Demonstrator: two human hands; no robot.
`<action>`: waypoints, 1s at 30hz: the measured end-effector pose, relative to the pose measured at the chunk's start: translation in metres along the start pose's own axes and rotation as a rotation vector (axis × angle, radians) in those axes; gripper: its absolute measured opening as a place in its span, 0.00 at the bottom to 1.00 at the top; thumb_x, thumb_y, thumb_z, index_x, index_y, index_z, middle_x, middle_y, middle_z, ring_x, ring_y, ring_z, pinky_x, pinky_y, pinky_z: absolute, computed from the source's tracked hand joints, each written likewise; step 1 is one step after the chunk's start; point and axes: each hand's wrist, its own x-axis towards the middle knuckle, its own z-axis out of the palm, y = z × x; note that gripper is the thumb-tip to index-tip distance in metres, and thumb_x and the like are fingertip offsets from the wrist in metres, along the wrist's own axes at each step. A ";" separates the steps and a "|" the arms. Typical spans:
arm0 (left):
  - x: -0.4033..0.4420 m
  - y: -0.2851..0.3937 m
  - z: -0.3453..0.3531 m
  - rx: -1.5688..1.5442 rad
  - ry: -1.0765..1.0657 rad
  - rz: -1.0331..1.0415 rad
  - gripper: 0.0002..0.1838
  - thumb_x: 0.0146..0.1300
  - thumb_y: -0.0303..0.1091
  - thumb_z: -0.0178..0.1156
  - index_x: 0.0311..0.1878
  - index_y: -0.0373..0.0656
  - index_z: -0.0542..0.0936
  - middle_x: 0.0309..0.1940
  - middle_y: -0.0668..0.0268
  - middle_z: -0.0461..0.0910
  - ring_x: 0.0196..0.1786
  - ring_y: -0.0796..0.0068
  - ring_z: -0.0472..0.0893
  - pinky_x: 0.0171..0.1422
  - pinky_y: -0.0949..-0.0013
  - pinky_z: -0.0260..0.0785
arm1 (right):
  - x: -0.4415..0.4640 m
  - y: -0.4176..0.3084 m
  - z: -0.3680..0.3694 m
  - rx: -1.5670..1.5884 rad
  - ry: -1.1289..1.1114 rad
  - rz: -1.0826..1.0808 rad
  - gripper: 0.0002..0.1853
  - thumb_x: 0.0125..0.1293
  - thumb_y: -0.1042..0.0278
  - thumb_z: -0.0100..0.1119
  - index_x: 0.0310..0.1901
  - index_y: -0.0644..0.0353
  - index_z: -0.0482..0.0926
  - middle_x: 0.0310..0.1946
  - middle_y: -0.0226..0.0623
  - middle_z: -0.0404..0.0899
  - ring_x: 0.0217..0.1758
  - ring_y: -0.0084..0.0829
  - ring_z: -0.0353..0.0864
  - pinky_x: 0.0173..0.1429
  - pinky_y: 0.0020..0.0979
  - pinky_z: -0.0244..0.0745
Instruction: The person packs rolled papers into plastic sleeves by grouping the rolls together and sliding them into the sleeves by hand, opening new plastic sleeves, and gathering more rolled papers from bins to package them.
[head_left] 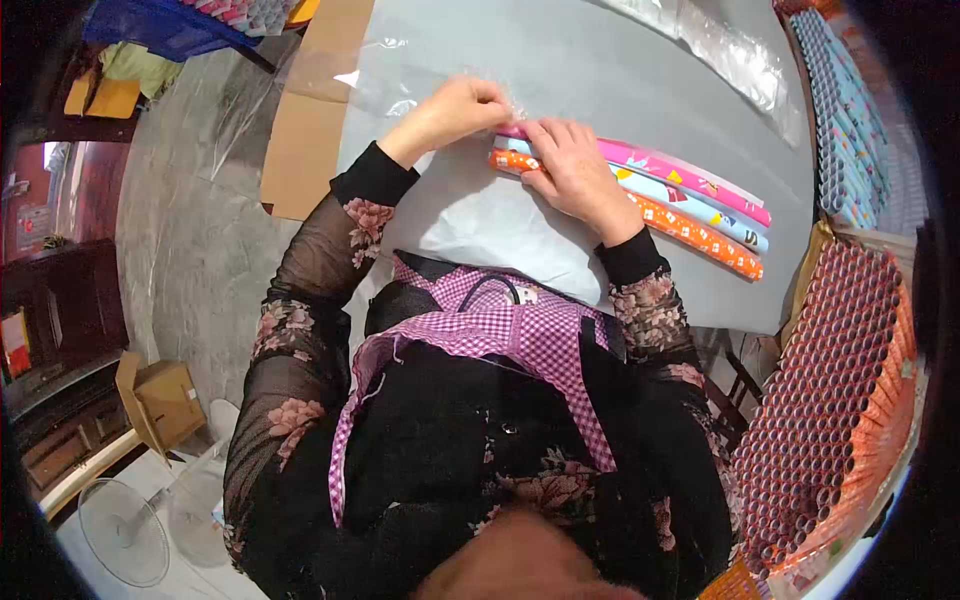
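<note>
Three slim patterned paper rolls lie side by side on the grey table: a pink roll [735, 198], a light blue roll [692, 210] and an orange roll [705, 240]. Over their left part rests my right hand [572, 170], its fingers curled across the rolls and its thumb near the orange one. At the left end of the pink roll, my left hand [455, 112] is closed in a pinch. Thin clear plastic film [505, 92] shows at its fingertips, though the exact grip is partly hidden.
Clear plastic sleeves [735, 65] lie along the table's far side. A cardboard sheet [305, 150] sits under the left edge. Stacked blue rolls [850, 130] and a large bundle of red-and-orange rolls [820, 390] stand at the right. An open carton [165, 400] is on the floor at left.
</note>
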 end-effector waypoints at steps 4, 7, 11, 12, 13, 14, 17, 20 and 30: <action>0.003 -0.013 -0.005 0.193 0.166 0.030 0.12 0.62 0.36 0.58 0.37 0.35 0.83 0.27 0.52 0.83 0.31 0.60 0.83 0.39 0.61 0.75 | 0.000 -0.001 0.000 -0.001 0.010 0.004 0.32 0.59 0.64 0.67 0.65 0.59 0.69 0.58 0.47 0.73 0.61 0.48 0.70 0.66 0.45 0.66; 0.000 -0.022 -0.003 0.353 0.359 0.168 0.12 0.64 0.35 0.58 0.38 0.34 0.81 0.31 0.46 0.82 0.36 0.46 0.83 0.41 0.56 0.75 | 0.000 -0.001 0.000 -0.017 0.024 -0.007 0.32 0.59 0.64 0.67 0.65 0.58 0.69 0.58 0.47 0.73 0.61 0.49 0.70 0.66 0.45 0.66; -0.004 -0.019 -0.004 0.451 0.541 0.243 0.12 0.66 0.35 0.57 0.41 0.34 0.81 0.36 0.45 0.82 0.40 0.39 0.81 0.44 0.53 0.74 | 0.000 0.001 0.002 0.017 0.034 -0.016 0.31 0.59 0.65 0.66 0.65 0.57 0.70 0.56 0.46 0.73 0.60 0.49 0.71 0.66 0.45 0.66; -0.004 -0.017 -0.004 0.322 0.568 0.202 0.11 0.66 0.35 0.57 0.41 0.34 0.81 0.35 0.46 0.83 0.38 0.42 0.81 0.44 0.54 0.75 | 0.001 0.000 0.002 0.017 0.033 -0.018 0.31 0.59 0.65 0.66 0.65 0.57 0.70 0.56 0.46 0.73 0.60 0.49 0.71 0.66 0.45 0.66; -0.002 -0.016 -0.002 0.193 0.592 0.162 0.11 0.66 0.34 0.57 0.41 0.34 0.81 0.35 0.47 0.83 0.36 0.45 0.82 0.43 0.56 0.75 | 0.001 0.000 0.002 0.012 0.032 -0.017 0.31 0.59 0.65 0.66 0.65 0.57 0.70 0.56 0.46 0.73 0.59 0.49 0.71 0.65 0.45 0.66; 0.002 -0.020 0.000 -0.006 0.547 0.030 0.11 0.65 0.34 0.58 0.42 0.35 0.81 0.33 0.51 0.83 0.33 0.55 0.83 0.42 0.60 0.75 | 0.001 -0.001 0.001 0.006 0.031 -0.014 0.31 0.59 0.65 0.66 0.65 0.57 0.70 0.56 0.46 0.73 0.59 0.49 0.71 0.65 0.45 0.67; -0.007 -0.001 0.013 -0.243 0.454 -0.050 0.11 0.64 0.34 0.59 0.42 0.35 0.81 0.31 0.57 0.83 0.33 0.66 0.82 0.41 0.64 0.75 | 0.002 -0.001 0.001 0.004 0.030 -0.010 0.31 0.59 0.65 0.65 0.65 0.57 0.70 0.56 0.46 0.73 0.58 0.49 0.71 0.64 0.45 0.67; -0.002 -0.012 0.017 -0.080 0.509 0.015 0.12 0.63 0.33 0.60 0.45 0.34 0.80 0.32 0.60 0.84 0.35 0.70 0.83 0.42 0.65 0.75 | 0.001 -0.001 0.002 0.002 0.028 -0.003 0.31 0.59 0.64 0.66 0.65 0.57 0.70 0.56 0.46 0.73 0.58 0.48 0.71 0.64 0.45 0.67; -0.011 -0.014 0.012 0.181 0.606 0.218 0.15 0.61 0.29 0.59 0.50 0.35 0.79 0.32 0.53 0.83 0.36 0.57 0.83 0.43 0.60 0.75 | 0.002 -0.001 0.002 -0.012 0.052 -0.024 0.32 0.58 0.65 0.66 0.65 0.58 0.70 0.56 0.46 0.74 0.58 0.48 0.72 0.64 0.45 0.67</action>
